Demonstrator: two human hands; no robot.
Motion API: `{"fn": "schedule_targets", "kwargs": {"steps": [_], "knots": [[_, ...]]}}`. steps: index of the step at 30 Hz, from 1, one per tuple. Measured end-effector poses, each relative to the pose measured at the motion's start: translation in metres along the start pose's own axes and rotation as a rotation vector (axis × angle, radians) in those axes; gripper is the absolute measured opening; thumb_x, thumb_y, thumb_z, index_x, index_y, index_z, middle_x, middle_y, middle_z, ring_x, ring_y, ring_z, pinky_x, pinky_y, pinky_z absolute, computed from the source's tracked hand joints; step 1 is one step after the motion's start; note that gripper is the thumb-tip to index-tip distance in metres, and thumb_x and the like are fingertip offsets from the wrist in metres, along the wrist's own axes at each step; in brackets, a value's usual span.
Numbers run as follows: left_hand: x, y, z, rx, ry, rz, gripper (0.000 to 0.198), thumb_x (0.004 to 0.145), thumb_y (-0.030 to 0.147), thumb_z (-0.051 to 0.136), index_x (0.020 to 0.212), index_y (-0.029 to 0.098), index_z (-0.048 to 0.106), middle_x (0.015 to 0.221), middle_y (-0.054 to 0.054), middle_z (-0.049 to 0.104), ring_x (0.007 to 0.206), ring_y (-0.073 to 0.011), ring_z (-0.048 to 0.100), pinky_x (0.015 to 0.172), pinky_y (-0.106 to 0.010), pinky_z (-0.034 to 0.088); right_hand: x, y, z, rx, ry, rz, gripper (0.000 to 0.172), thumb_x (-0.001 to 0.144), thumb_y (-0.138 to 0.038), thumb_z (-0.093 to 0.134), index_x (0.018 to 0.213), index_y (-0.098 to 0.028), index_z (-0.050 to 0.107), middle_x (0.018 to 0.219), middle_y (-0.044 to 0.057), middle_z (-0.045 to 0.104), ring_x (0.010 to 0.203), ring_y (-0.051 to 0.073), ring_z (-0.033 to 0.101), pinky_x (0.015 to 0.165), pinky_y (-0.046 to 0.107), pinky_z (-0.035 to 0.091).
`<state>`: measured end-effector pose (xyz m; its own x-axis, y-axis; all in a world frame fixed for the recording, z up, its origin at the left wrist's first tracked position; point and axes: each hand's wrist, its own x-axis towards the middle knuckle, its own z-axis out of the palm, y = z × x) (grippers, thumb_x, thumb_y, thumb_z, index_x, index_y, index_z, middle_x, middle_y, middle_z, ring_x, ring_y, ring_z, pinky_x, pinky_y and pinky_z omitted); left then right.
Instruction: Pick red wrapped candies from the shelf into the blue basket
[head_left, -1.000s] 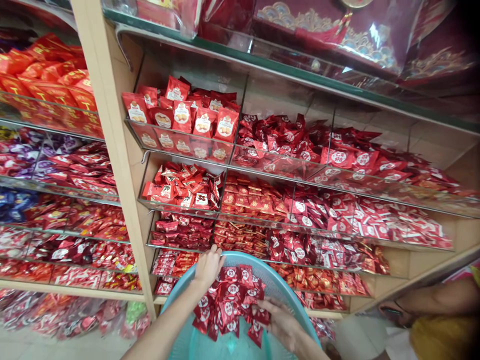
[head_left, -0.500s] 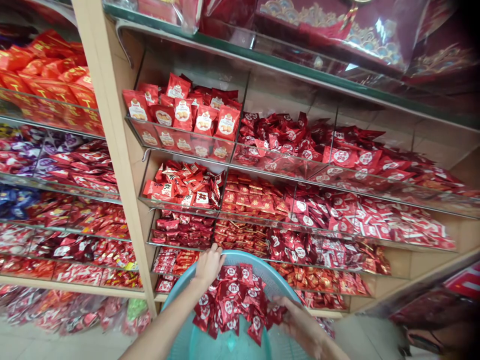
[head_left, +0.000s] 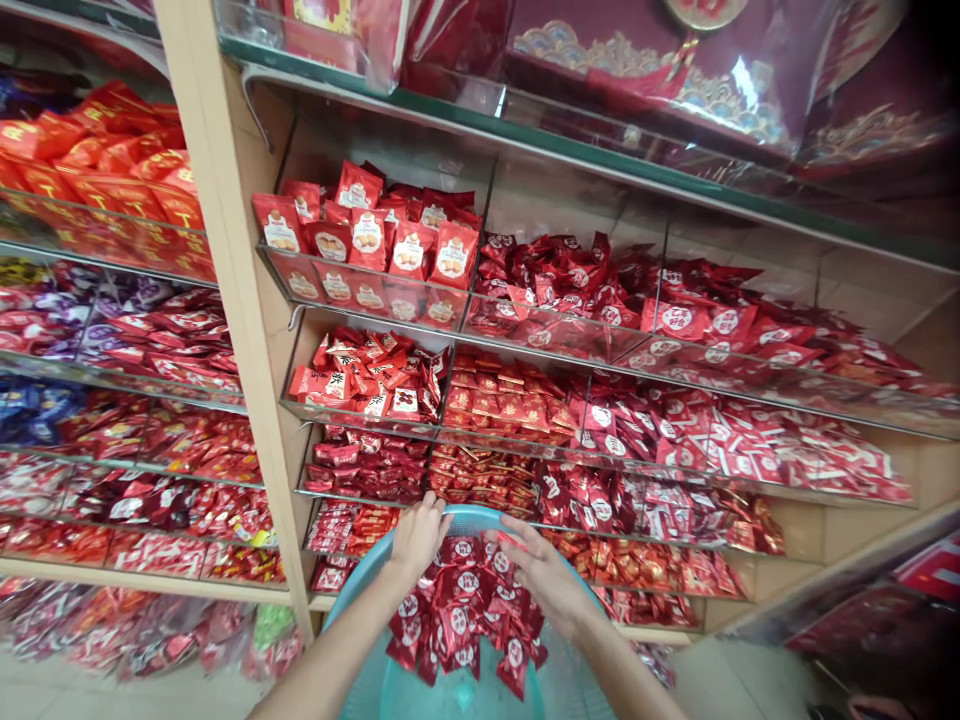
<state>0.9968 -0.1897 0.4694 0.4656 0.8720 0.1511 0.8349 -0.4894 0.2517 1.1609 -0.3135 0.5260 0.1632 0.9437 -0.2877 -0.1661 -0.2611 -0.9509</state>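
Note:
A round turquoise plastic basket (head_left: 360,600) is at the bottom centre. Red candy packets (head_left: 465,600) with white round labels are heaped inside it against the far side. My left hand (head_left: 420,535) grips the basket's far rim, left of the packets, with its fingers curled over the edge. Above the right part of the heap, near the far rim, is my right hand (head_left: 544,575), its fingers apart and stretched forward. Something small and red shows by its fingertips; whether the hand touches it I cannot tell.
Shelves with clear fronts (head_left: 360,285) hold rows of red packets beyond the basket. A wooden upright (head_left: 225,300) divides them from the left shelves. Filled plastic bags (head_left: 150,630) lie on the floor at left. A glass shelf (head_left: 450,105) juts out above.
My right hand has moved up and left from the right side of the heap towards the far rim, and its fingers have spread. My left hand has stayed on the rim.

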Motion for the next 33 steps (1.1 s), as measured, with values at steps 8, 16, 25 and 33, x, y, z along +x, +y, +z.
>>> {"fn": "schedule_targets", "kwargs": {"steps": [8, 16, 25, 33], "knots": [[-0.001, 0.001, -0.003, -0.016, -0.018, 0.007, 0.029, 0.092, 0.029, 0.033, 0.104, 0.017, 0.057, 0.107, -0.006, 0.055, 0.086, -0.0171, 0.060, 0.076, -0.030, 0.047, 0.048, 0.023, 0.025, -0.244, -0.054, -0.450, 0.043, 0.082, -0.048, 0.056, 0.117, -0.023, 0.056, 0.125, 0.011, 0.060, 0.120, 0.022, 0.053, 0.106, 0.043, 0.035], [0.001, -0.002, 0.000, -0.014, -0.010, 0.013, 0.031, 0.092, 0.028, 0.031, 0.103, 0.017, 0.058, 0.108, -0.006, 0.055, 0.090, -0.0181, 0.060, 0.081, -0.031, 0.046, 0.050, 0.048, 0.013, -0.950, -0.077, -0.700, 0.047, 0.091, -0.017, 0.034, 0.135, -0.028, 0.045, 0.131, 0.005, 0.056, 0.122, 0.019, 0.050, 0.104, 0.038, 0.041], [0.002, -0.005, 0.012, -0.039, 0.031, -0.005, 0.038, 0.094, 0.030, 0.026, 0.109, 0.017, 0.058, 0.113, -0.008, 0.056, 0.095, -0.0201, 0.059, 0.086, -0.035, 0.046, 0.038, 0.055, 0.010, -1.434, -0.132, -0.944, 0.051, 0.085, -0.022, 0.052, 0.136, -0.023, 0.043, 0.140, 0.009, 0.044, 0.125, 0.026, 0.047, 0.103, 0.047, 0.041], [0.003, -0.007, 0.012, -0.100, -0.005, -0.040, 0.037, 0.093, 0.029, 0.030, 0.112, 0.019, 0.059, 0.124, -0.009, 0.053, 0.099, -0.0190, 0.059, 0.088, -0.032, 0.046, 0.017, -0.078, 0.021, -1.217, 0.269, -1.406, 0.040, 0.087, -0.014, 0.047, 0.125, -0.023, 0.052, 0.123, 0.009, 0.061, 0.110, 0.021, 0.058, 0.092, 0.041, 0.050]]}}
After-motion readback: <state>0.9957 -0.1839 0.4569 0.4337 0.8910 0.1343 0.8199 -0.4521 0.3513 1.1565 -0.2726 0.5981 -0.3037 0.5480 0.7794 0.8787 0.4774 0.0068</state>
